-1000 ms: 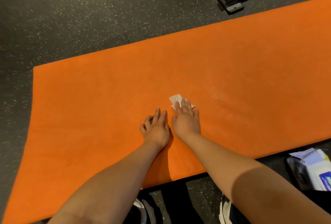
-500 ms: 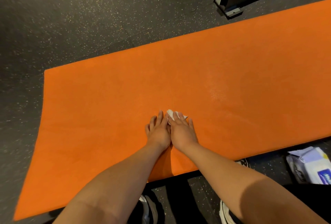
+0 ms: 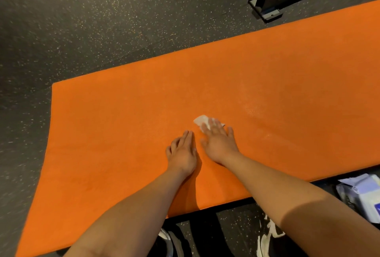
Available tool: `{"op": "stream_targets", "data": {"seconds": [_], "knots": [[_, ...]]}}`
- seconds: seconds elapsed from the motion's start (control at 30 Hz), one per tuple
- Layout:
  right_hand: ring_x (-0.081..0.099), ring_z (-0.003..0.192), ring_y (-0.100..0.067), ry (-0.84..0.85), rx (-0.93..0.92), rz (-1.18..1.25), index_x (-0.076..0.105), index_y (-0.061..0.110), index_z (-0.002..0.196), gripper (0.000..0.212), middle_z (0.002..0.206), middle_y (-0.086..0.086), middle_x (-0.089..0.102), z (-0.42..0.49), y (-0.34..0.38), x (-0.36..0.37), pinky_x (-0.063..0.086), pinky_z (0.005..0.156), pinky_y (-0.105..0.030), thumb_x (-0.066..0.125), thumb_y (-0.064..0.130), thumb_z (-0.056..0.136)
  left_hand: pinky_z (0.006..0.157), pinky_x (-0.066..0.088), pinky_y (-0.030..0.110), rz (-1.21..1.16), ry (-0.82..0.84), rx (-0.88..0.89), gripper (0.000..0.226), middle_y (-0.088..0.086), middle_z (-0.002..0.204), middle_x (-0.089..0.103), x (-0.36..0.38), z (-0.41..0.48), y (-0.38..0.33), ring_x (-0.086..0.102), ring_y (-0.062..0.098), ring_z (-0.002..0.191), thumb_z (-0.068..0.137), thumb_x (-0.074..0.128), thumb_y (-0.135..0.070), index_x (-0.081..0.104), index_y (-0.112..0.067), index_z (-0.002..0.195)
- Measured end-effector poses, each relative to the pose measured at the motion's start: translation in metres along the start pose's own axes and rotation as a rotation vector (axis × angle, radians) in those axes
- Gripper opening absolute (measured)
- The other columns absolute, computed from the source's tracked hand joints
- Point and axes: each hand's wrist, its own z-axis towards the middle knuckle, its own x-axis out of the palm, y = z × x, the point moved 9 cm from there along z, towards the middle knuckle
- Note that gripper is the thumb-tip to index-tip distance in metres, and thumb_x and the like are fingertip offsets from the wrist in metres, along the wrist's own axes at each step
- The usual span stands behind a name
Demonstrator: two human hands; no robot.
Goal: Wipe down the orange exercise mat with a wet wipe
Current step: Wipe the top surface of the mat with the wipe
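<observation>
The orange exercise mat (image 3: 123, 116) lies flat on the dark floor and fills most of the view. My right hand (image 3: 218, 143) presses flat on a small white wet wipe (image 3: 201, 120), whose far edge sticks out past the fingertips. The fingers are spread over the wipe. My left hand (image 3: 182, 151) rests palm down on the mat just to the left, fingers together, holding nothing. A paler damp streak shows on the mat to the right of the wipe.
A pack of wet wipes (image 3: 364, 197) lies on the speckled dark floor (image 3: 82, 20) at the lower right, off the mat. A grey metal equipment base (image 3: 271, 3) stands beyond the mat's far edge. My shoes (image 3: 267, 238) are at the mat's near edge.
My right hand has slid the wipe away from me and slightly right, apart from the left hand. Half a second ago the two hands were side by side and touching.
</observation>
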Motion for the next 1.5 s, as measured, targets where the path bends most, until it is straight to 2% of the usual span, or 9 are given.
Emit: {"op": "stream_targets", "data": {"seconds": [0.1, 0.3, 0.5, 0.67, 0.87, 1.1, 1.27, 1.37, 1.5], "knots": [[-0.020, 0.154, -0.022, -0.042, 0.169, 0.083, 0.002, 0.027, 0.162, 0.059, 0.169, -0.001, -0.016, 0.008, -0.010, -0.010, -0.006, 0.123, -0.055, 0.024, 0.040, 0.109, 0.117, 0.012, 0.047, -0.012, -0.024, -0.028, 0.058, -0.013, 0.167, 0.008, 0.000, 0.001, -0.003, 0.011, 0.022, 0.149, 0.106, 0.034, -0.033, 0.013, -0.033, 0.160], [-0.010, 0.156, -0.016, 0.007, -0.189, -0.031, 0.016, 0.029, 0.161, 0.054, 0.170, 0.005, -0.002, 0.003, 0.038, 0.005, -0.001, 0.123, -0.053, 0.027, 0.035, 0.109, 0.116, 0.013, 0.043, -0.087, -0.112, -0.048, 0.052, -0.013, 0.164, 0.022, -0.004, 0.003, 0.002, 0.019, 0.020, 0.145, 0.108, 0.030, -0.038, 0.019, -0.037, 0.158], [-0.018, 0.155, -0.022, -0.062, 0.173, 0.082, 0.005, 0.027, 0.162, 0.059, 0.169, -0.001, -0.013, 0.005, -0.010, -0.010, -0.003, 0.123, -0.055, 0.028, 0.038, 0.109, 0.117, 0.013, 0.046, -0.004, -0.063, -0.054, 0.053, -0.013, 0.166, 0.012, 0.000, 0.004, -0.001, 0.012, 0.022, 0.148, 0.108, 0.028, -0.035, 0.017, -0.036, 0.159], [-0.011, 0.156, -0.017, 0.042, -0.175, -0.016, 0.013, 0.032, 0.161, 0.055, 0.170, 0.003, -0.002, -0.009, 0.033, 0.008, -0.002, 0.124, -0.050, 0.029, 0.035, 0.108, 0.118, 0.012, 0.044, -0.038, -0.047, -0.066, 0.051, -0.013, 0.166, 0.016, 0.000, 0.004, 0.001, 0.014, 0.021, 0.148, 0.108, 0.028, -0.037, 0.021, -0.035, 0.158], [0.001, 0.155, -0.030, -0.167, 0.133, 0.073, 0.022, 0.021, 0.158, 0.058, 0.167, -0.012, 0.004, -0.008, -0.015, -0.012, 0.009, 0.125, -0.046, 0.040, 0.035, 0.105, 0.117, 0.014, 0.048, 0.015, -0.006, -0.069, 0.053, -0.010, 0.166, 0.012, -0.003, 0.002, -0.004, 0.013, 0.026, 0.148, 0.108, 0.029, -0.036, 0.016, -0.036, 0.159], [-0.010, 0.156, -0.016, -0.013, -0.245, -0.006, 0.017, 0.028, 0.162, 0.054, 0.170, 0.002, -0.002, -0.005, 0.029, 0.007, -0.003, 0.126, -0.046, 0.029, 0.033, 0.109, 0.111, 0.020, 0.043, -0.032, -0.095, -0.093, 0.047, -0.010, 0.161, 0.026, -0.013, 0.005, -0.006, 0.024, 0.026, 0.140, 0.107, 0.030, -0.035, 0.029, -0.035, 0.154], [-0.013, 0.156, -0.021, -0.142, 0.139, 0.067, 0.014, 0.023, 0.161, 0.057, 0.170, -0.005, -0.006, 0.019, -0.018, -0.022, -0.001, 0.124, -0.049, 0.032, 0.032, 0.107, 0.105, 0.024, 0.044, 0.062, -0.125, -0.062, 0.054, -0.003, 0.152, 0.031, -0.022, 0.019, -0.004, 0.033, 0.031, 0.128, 0.105, 0.036, -0.030, 0.021, -0.036, 0.157], [-0.011, 0.156, -0.018, -0.093, -0.031, 0.096, 0.017, 0.026, 0.161, 0.056, 0.170, -0.003, -0.002, 0.021, 0.023, -0.010, -0.001, 0.125, -0.047, 0.031, 0.029, 0.107, 0.104, 0.026, 0.044, 0.039, -0.177, -0.064, 0.054, -0.003, 0.154, 0.032, -0.027, 0.030, -0.004, 0.037, 0.030, 0.127, 0.104, 0.037, -0.031, 0.025, -0.036, 0.156], [-0.003, 0.156, -0.014, -0.081, -0.262, 0.004, 0.019, 0.031, 0.161, 0.055, 0.170, 0.003, 0.007, 0.028, 0.046, -0.005, 0.001, 0.126, -0.047, 0.032, 0.030, 0.107, 0.115, 0.018, 0.049, -0.029, -0.155, -0.051, 0.057, -0.007, 0.166, 0.014, -0.026, 0.041, 0.001, 0.019, 0.029, 0.146, 0.102, 0.030, -0.036, 0.020, -0.035, 0.158]]}}
